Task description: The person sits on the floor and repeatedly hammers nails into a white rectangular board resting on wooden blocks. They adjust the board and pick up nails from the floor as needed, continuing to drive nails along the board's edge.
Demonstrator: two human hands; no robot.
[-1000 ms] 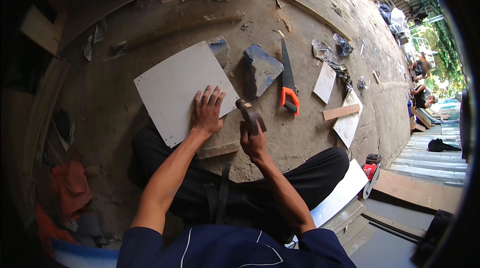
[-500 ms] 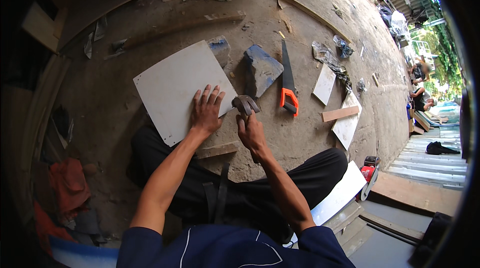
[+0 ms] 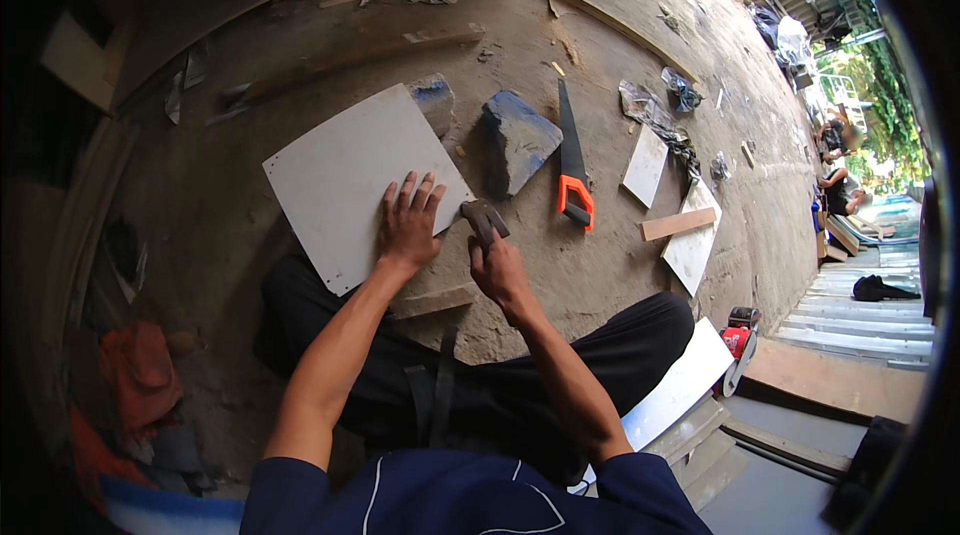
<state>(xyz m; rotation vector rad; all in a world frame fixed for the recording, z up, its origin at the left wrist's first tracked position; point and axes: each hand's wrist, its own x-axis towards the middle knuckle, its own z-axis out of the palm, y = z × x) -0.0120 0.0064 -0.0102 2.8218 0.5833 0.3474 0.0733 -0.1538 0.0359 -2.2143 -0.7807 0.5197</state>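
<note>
A white square board lies in front of me, its near edge by my left knee, with small dark holes or marks near its corners. My left hand rests flat on its right part, fingers spread. In my right hand is a claw hammer, gripped by the handle. Its head is at the board's right corner; whether it touches a nail there I cannot make out. Beyond that corner sit a blue-stained concrete block and a second block, which the board partly covers.
A handsaw with an orange handle lies to the right. Farther right are white board offcuts, a wood strip and crumpled plastic. A red power tool stands beyond my right knee. Two people are at the far right.
The hammer has turned in my right hand, its head tilting at the board's corner. My left hand stays on the board. The whole view has shifted slightly.
</note>
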